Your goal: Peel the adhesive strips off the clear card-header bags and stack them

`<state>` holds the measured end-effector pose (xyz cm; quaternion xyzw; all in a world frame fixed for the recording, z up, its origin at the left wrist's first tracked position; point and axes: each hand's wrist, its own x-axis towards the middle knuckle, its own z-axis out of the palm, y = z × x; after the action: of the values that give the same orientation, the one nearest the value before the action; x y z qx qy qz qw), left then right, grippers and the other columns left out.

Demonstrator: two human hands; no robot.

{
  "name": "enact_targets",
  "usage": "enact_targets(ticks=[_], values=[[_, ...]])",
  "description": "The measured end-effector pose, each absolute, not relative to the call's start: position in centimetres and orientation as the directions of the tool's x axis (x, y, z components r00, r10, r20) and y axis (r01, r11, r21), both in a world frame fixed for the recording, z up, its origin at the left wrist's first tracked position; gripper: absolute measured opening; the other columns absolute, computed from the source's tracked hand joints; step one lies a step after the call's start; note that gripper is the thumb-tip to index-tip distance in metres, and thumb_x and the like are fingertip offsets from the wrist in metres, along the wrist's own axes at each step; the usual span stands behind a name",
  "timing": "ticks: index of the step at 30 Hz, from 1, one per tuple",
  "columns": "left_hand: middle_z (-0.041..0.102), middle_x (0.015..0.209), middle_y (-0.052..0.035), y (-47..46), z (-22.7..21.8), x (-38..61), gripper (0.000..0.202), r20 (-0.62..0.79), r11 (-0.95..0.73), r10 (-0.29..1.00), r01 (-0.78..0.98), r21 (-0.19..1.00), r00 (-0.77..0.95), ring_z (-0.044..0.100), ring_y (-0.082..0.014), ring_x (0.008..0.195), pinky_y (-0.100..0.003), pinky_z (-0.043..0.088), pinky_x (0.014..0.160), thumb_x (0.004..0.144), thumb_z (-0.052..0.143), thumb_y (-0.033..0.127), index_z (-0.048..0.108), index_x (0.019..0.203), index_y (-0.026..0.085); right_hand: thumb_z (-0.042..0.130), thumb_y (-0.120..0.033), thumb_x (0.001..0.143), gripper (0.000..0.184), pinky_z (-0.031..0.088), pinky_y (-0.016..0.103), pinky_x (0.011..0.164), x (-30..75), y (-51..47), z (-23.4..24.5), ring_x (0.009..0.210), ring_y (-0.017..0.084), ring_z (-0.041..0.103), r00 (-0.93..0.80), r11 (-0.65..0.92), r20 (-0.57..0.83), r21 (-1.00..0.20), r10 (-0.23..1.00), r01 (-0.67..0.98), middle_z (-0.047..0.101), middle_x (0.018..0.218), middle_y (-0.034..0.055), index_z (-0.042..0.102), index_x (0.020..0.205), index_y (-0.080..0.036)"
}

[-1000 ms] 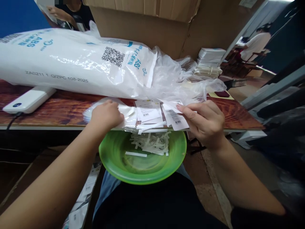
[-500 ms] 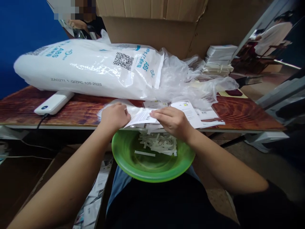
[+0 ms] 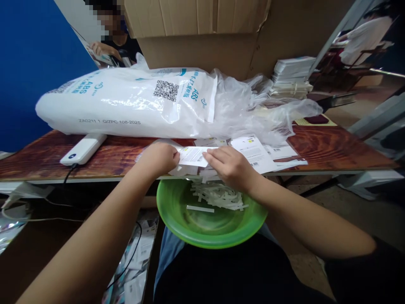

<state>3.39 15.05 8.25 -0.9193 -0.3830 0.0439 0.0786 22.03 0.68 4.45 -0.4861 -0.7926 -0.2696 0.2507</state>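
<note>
My left hand (image 3: 160, 161) is closed, its thumb and fingers at the left end of a small white printed card (image 3: 191, 156) with a yellow mark and a barcode. At the card's other end my right hand (image 3: 232, 167) pinches it between thumb and fingers. Both hands are just above the front edge of the wooden table (image 3: 335, 145). More printed cards (image 3: 253, 153) lie to the right, partly behind my right hand. Clear plastic sleeves under my left hand are mostly covered. Below, a green basin (image 3: 205, 234) on my lap contains white strips (image 3: 218, 196).
A large white plastic sack (image 3: 126, 105) lies across the table's back. A white device (image 3: 84, 150) with a black cable is at left. Paper stacks (image 3: 292, 76) stand at right rear. Below left, a box has packets (image 3: 139, 253). Other people sit at the back left and right.
The card between my hands now lies flatter, its printed face turned more toward me. The whole view has shifted slightly, so the table and basin appear lower and farther right.
</note>
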Motion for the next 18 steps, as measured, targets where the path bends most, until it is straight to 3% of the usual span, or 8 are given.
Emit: enact_targets(ticks=[4, 7, 9, 13, 14, 16, 18], values=[[0.071, 0.081, -0.0112, 13.1, 10.5, 5.4, 0.040, -0.035, -0.794, 0.591, 0.573, -0.202, 0.806, 0.062, -0.0253, 0.074, -0.034, 0.041, 0.067, 0.085, 0.035, 0.035, 0.071, 0.073, 0.019, 0.036, -0.010, 0.092, 0.034, 0.044, 0.038, 0.069, 20.2, -0.6, 5.5, 0.079, 0.023, 0.053, -0.461, 0.366, 0.609, 0.283, 0.646, 0.887, 0.064, 0.089, 0.0135, 0.060, 0.116, -0.005], [0.071, 0.078, -0.0081, 11.4, 12.0, 7.2, 0.032, -0.063, -0.855, 0.507, 0.492, -0.162, 0.860, 0.061, -0.0220, 0.071, -0.032, 0.038, 0.064, 0.083, 0.040, 0.029, 0.069, 0.071, 0.021, 0.032, -0.008, 0.092, 0.037, 0.043, 0.037, 0.068, 20.1, -1.4, 6.0, 0.077, 0.022, 0.052, -0.418, 0.345, 0.600, 0.240, 0.682, 0.907, 0.063, 0.088, 0.0136, 0.058, 0.119, -0.005], [0.070, 0.078, -0.0068, 10.6, 12.6, 8.1, 0.028, -0.076, -0.889, 0.451, 0.440, -0.130, 0.889, 0.060, -0.0207, 0.070, -0.031, 0.038, 0.064, 0.081, 0.042, 0.025, 0.068, 0.071, 0.022, 0.032, -0.009, 0.092, 0.035, 0.043, 0.035, 0.067, 20.8, -1.8, 6.2, 0.075, 0.021, 0.054, -0.334, 0.334, 0.606, 0.119, 0.722, 0.935, 0.063, 0.085, 0.0118, 0.059, 0.115, -0.008], [0.069, 0.075, -0.0060, 10.0, 12.0, 9.2, 0.034, -0.028, -0.936, 0.349, 0.348, -0.053, 0.937, 0.058, -0.0180, 0.066, -0.030, 0.039, 0.062, 0.087, 0.039, 0.028, 0.067, 0.070, 0.020, 0.054, -0.021, 0.087, 0.012, 0.042, 0.028, 0.061, 22.9, -1.6, 6.6, 0.066, 0.015, 0.055, 0.010, 0.220, 0.510, -0.388, 0.860, 0.895, 0.063, 0.076, 0.0008, 0.057, 0.098, -0.020], [0.069, 0.076, -0.0059, 10.0, 11.5, 9.4, 0.035, -0.003, -0.947, 0.320, 0.320, -0.030, 0.947, 0.059, -0.0180, 0.067, -0.030, 0.040, 0.063, 0.088, 0.038, 0.029, 0.068, 0.073, 0.020, 0.061, -0.024, 0.082, 0.014, 0.040, 0.027, 0.058, 23.3, -1.2, 6.8, 0.064, 0.014, 0.054, 0.095, 0.158, 0.469, -0.471, 0.878, 0.868, 0.061, 0.074, -0.0013, 0.055, 0.095, -0.021], [0.071, 0.083, -0.0060, 10.1, 10.4, 9.6, 0.036, 0.059, -0.961, 0.275, 0.274, 0.016, 0.960, 0.062, -0.0192, 0.074, -0.030, 0.043, 0.069, 0.090, 0.037, 0.032, 0.070, 0.083, 0.019, 0.070, -0.027, 0.074, 0.025, 0.037, 0.026, 0.056, 23.8, -0.3, 7.0, 0.064, 0.014, 0.053, 0.192, 0.065, 0.441, -0.504, 0.877, 0.861, 0.060, 0.076, -0.0014, 0.054, 0.092, -0.022], [0.072, 0.095, -0.0058, 10.2, 9.4, 9.6, 0.036, 0.118, -0.966, 0.257, 0.250, 0.073, 0.959, 0.064, -0.0204, 0.085, -0.031, 0.045, 0.078, 0.092, 0.037, 0.034, 0.071, 0.094, 0.020, 0.074, -0.029, 0.069, 0.031, 0.037, 0.028, 0.061, 24.1, 0.6, 7.0, 0.073, 0.017, 0.054, 0.183, 0.031, 0.444, -0.432, 0.877, 0.901, 0.059, 0.088, 0.0028, 0.056, 0.093, -0.020]])
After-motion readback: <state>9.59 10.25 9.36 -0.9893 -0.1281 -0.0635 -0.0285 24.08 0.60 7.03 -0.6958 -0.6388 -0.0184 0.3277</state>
